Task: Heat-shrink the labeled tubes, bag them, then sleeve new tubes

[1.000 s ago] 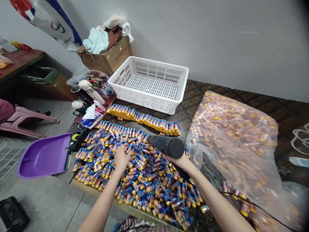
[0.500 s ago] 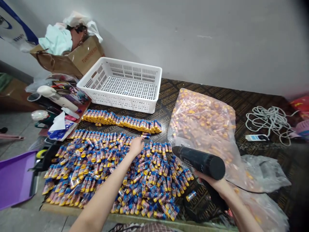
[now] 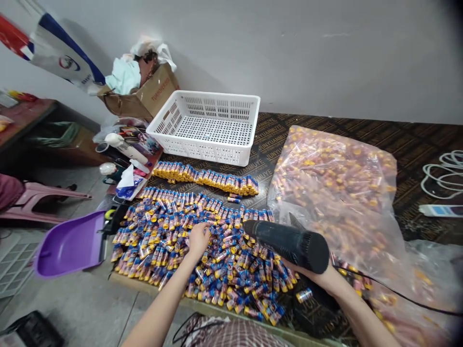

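My right hand grips a black heat gun by the handle, mostly hidden beneath its barrel. The nozzle points left over a broad pile of small bottles with blue tops and yellow bottoms, in clear film. Among these bottles is my left hand, its fingers curled together at the pile's middle; whatever they pinch is too small to make out. Behind the pile runs a neat stacked row of the same bottles. One single bottle lies just in front of that row.
At the back stands a white plastic basket. A big clear bag of yellow-and-pink pieces covers the right side, the heat gun's cord crossing it. Left are tools, a paper bag and a purple dustpan.
My left hand has drawn back from near the stacked row into the pile. The heat gun's nozzle now sits over the bottles. The view has swung left.
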`<action>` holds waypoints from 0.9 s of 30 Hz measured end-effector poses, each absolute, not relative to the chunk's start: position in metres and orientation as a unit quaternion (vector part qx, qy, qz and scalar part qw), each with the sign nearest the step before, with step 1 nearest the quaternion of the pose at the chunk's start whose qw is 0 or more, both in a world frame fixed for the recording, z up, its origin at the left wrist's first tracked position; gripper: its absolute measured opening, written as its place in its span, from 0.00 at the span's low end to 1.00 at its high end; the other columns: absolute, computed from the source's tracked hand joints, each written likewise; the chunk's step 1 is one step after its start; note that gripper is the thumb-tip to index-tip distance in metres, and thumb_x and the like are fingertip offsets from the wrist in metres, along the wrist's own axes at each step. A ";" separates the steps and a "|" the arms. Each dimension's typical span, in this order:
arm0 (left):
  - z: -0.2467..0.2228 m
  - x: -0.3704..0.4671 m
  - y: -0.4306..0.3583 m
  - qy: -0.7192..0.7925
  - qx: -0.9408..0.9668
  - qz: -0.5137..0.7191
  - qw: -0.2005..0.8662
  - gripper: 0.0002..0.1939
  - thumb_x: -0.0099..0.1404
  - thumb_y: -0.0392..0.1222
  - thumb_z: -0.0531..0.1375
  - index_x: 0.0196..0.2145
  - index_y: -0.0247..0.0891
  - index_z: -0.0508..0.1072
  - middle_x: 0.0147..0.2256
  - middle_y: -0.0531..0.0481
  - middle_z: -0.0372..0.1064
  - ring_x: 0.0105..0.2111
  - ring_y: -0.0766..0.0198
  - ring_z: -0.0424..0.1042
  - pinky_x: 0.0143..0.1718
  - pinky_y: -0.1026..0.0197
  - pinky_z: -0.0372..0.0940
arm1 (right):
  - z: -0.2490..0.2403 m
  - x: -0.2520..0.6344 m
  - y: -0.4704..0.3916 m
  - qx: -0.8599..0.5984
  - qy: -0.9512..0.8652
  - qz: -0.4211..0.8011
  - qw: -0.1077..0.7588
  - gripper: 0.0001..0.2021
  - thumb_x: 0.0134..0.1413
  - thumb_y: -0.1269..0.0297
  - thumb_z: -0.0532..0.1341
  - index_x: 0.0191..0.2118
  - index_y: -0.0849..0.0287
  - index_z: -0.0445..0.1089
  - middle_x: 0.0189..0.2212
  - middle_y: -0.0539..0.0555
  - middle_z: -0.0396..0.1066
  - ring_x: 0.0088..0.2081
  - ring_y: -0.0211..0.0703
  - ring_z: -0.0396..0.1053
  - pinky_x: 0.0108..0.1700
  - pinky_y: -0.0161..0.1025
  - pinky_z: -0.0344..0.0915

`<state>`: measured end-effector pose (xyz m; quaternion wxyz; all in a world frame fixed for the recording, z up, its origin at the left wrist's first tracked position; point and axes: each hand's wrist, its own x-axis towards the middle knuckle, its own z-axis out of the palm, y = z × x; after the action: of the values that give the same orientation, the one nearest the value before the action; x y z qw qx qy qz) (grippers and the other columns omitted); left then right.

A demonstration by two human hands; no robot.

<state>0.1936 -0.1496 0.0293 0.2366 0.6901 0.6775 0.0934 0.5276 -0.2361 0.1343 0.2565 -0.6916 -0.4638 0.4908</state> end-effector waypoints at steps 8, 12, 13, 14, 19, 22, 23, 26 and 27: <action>-0.006 0.301 -0.138 0.601 0.761 0.032 0.241 0.30 0.57 0.52 0.59 0.53 0.35 0.63 0.52 0.33 0.61 0.53 0.42 0.59 0.54 0.38 0.50 | 0.163 0.576 -0.299 -0.776 -0.401 0.430 0.230 0.13 0.36 0.49 0.66 0.23 0.53 0.74 0.19 0.55 0.72 0.26 0.52 0.71 0.31 0.44 0.72; -0.001 0.311 -0.173 0.530 0.818 0.007 0.223 0.22 0.59 0.47 0.57 0.50 0.38 0.66 0.50 0.37 0.63 0.52 0.46 0.60 0.57 0.38 0.43 | 0.158 0.573 -0.316 -0.785 -0.391 0.421 0.232 0.14 0.34 0.48 0.67 0.20 0.53 0.72 0.19 0.54 0.72 0.26 0.50 0.70 0.29 0.42 0.71; 0.003 0.309 -0.182 0.517 0.825 0.008 0.227 0.22 0.59 0.47 0.57 0.51 0.39 0.66 0.49 0.39 0.64 0.52 0.48 0.60 0.58 0.40 0.44 | 0.153 0.568 -0.316 -0.785 -0.389 0.422 0.234 0.14 0.34 0.48 0.67 0.20 0.54 0.71 0.18 0.53 0.71 0.25 0.50 0.70 0.30 0.42 0.70; 0.007 0.306 -0.191 0.503 0.833 0.005 0.230 0.23 0.60 0.47 0.57 0.52 0.40 0.65 0.49 0.41 0.65 0.51 0.50 0.61 0.58 0.42 0.45 | 0.147 0.563 -0.315 -0.782 -0.387 0.427 0.238 0.15 0.35 0.48 0.66 0.21 0.54 0.71 0.18 0.53 0.71 0.25 0.49 0.69 0.31 0.43 0.70; 0.032 0.262 -0.226 0.509 0.822 0.067 0.246 0.19 0.63 0.41 0.53 0.52 0.42 0.64 0.46 0.47 0.69 0.49 0.59 0.65 0.61 0.45 0.42 | 0.118 0.523 -0.282 -0.722 -0.386 0.501 0.281 0.16 0.36 0.49 0.65 0.27 0.58 0.73 0.21 0.53 0.72 0.26 0.47 0.69 0.35 0.43 0.68; 0.042 0.216 -0.248 0.594 0.755 0.148 0.236 0.15 0.62 0.37 0.52 0.47 0.39 0.68 0.44 0.46 0.71 0.47 0.58 0.67 0.58 0.44 0.48 | 0.109 0.493 -0.251 -0.688 -0.391 0.538 0.290 0.17 0.33 0.53 0.67 0.30 0.59 0.73 0.22 0.53 0.72 0.25 0.46 0.69 0.32 0.41 0.67; 0.044 0.198 -0.256 0.620 0.731 0.169 0.231 0.14 0.62 0.37 0.52 0.45 0.38 0.70 0.43 0.45 0.71 0.46 0.57 0.67 0.56 0.45 0.52 | 0.108 0.482 -0.241 -0.681 -0.391 0.546 0.290 0.17 0.32 0.54 0.68 0.30 0.60 0.73 0.21 0.53 0.72 0.25 0.46 0.69 0.31 0.41 0.67; 0.040 0.142 -0.282 0.674 0.667 0.219 0.230 0.14 0.62 0.39 0.52 0.42 0.38 0.72 0.41 0.43 0.73 0.43 0.55 0.70 0.48 0.49 0.61 | 0.114 0.449 -0.215 -0.661 -0.393 0.569 0.293 0.15 0.32 0.58 0.68 0.28 0.61 0.73 0.19 0.52 0.71 0.22 0.43 0.67 0.28 0.39 0.66; 0.036 0.124 -0.290 0.687 0.647 0.232 0.235 0.14 0.61 0.40 0.51 0.41 0.38 0.73 0.40 0.43 0.73 0.42 0.55 0.70 0.46 0.50 0.64 | 0.118 0.438 -0.208 -0.656 -0.393 0.573 0.295 0.14 0.32 0.59 0.68 0.28 0.62 0.73 0.19 0.52 0.71 0.21 0.42 0.67 0.28 0.39 0.65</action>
<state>0.1242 -0.2904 0.0358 0.2351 0.6470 0.6873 0.2317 0.4384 -0.2078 0.1181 0.2952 -0.6560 -0.3926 0.5731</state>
